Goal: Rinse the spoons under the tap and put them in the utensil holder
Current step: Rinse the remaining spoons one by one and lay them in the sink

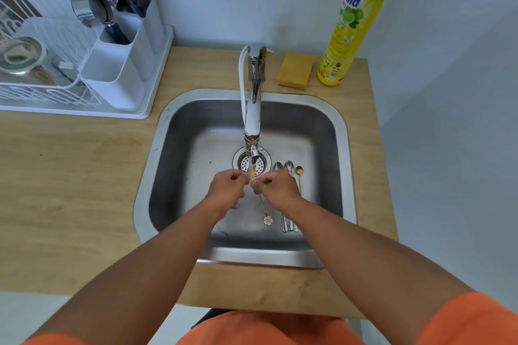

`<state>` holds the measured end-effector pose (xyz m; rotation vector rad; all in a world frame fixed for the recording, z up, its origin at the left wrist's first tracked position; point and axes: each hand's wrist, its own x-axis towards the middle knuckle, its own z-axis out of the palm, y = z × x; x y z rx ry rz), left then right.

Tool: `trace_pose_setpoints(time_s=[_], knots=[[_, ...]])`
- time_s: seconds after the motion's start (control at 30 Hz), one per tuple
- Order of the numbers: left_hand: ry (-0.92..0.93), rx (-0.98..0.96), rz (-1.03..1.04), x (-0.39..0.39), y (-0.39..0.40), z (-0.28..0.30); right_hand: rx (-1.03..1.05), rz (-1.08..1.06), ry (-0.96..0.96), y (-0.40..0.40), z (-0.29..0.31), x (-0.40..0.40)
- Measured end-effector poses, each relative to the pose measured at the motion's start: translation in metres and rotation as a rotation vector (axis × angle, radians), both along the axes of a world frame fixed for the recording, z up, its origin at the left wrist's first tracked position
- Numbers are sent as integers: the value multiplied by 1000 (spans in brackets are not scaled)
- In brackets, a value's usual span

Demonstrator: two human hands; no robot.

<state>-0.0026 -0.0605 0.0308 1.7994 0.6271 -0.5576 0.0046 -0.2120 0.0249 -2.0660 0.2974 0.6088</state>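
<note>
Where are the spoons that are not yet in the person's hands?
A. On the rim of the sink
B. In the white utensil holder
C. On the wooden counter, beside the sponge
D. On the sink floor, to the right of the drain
D: three loose spoons lie side by side on the floor of the sink, right of the drain, partly under the right hand.

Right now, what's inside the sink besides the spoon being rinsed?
On the sink floor lie three spoons, two silver and one gold, right of the drain strainer. The right hand covers their mid-handles.
</note>
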Motion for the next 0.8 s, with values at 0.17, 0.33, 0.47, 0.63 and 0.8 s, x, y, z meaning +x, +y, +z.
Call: trace_pose_setpoints(time_s=[0.17, 0.33, 0.47, 0.63, 0.8], knots=[[-131, 64, -68, 9, -4, 0, -154, 87, -21, -5, -2, -5], [-216, 150, -115, 6, -5, -5, -351, 235, -129, -13, 0, -5], [-277, 255, -163, 4, -1, -4, -378, 315, -188, -18, 0, -3], [-339, 266, -218, 4, -1, -1, -357, 350, -222, -23, 0, 5], [-359, 262, -290, 3, 6, -1, -349, 395, -257, -26, 2, 8]])
